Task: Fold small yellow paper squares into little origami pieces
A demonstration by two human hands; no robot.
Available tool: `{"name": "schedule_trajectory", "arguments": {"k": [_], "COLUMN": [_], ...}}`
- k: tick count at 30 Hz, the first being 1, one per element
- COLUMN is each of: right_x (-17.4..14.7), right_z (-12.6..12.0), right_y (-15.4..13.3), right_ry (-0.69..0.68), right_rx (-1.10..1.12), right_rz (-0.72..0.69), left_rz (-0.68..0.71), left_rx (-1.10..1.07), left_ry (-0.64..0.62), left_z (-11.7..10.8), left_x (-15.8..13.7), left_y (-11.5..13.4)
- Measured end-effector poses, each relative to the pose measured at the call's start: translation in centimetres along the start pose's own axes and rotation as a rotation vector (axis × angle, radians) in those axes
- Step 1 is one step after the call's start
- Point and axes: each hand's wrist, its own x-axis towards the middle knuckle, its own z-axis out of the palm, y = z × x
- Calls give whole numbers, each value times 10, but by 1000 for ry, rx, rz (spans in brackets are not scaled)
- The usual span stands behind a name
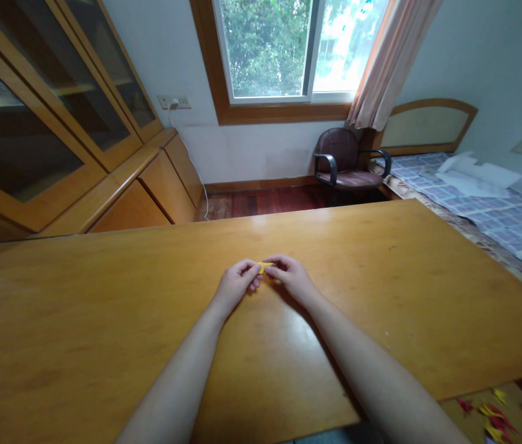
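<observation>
The person's left hand [235,285] and right hand [292,276] are meeting above the middle of the table [103,320], with a small yellow folded piece [265,267] sitting between them. The left hand is pinching the piece's left side between thumb and forefinger, its other fingers curling underneath, while the right hand is closing its thumb and fingertips on the opposite side. The fingers are covering much of the piece, so its full shape is not showing. Both forearms are reaching in from the bottom edge of the view, and a soft shadow is falling along the right one. At the lower right, beyond the table's near edge, several red and yellow pieces [498,422] are lying loosely together on a brown surface [514,401]; the right forearm is passing just beside them. Past the table's far side, a dark reddish chair [338,151] with black armrests is standing beneath a window [267,49], and a pink curtain [392,61] is hanging at the window's right. A bed [487,209] is standing along the right, with white sheets [482,172] lying on its checked cover, while a glass-doored cabinet [89,142] is filling the left.
</observation>
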Motion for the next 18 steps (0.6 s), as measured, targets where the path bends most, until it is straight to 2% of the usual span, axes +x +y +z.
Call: {"name": "schedule_trajectory", "arguments": {"k": [18], "right_x": [1], "right_z": [3], "right_y": [-4], "right_ry": [158], "right_rx": [118], "right_rz": [-102], "left_rz": [-75], "left_rx": [-25], "left_ry": [-75], "left_z": [1], "left_x": [0], "left_y": [1]}}
